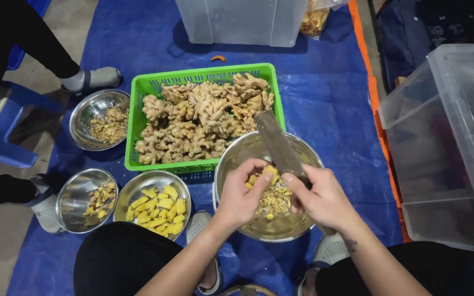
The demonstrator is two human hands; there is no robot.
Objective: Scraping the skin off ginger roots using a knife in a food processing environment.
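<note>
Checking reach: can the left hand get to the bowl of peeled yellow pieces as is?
Probably yes. The bowl of peeled pieces sits just left of the left hand with nothing between, but that hand's grip is on a ginger piece, so it must let go first.

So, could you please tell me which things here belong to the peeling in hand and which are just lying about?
In use:
- left hand holding a ginger piece
- right hand holding the knife
- peelings bowl
- green basket of raw ginger
- bowl of peeled pieces

Lying about:
- clear bin
- clear tub
- blue tarp
- blue stool
</note>
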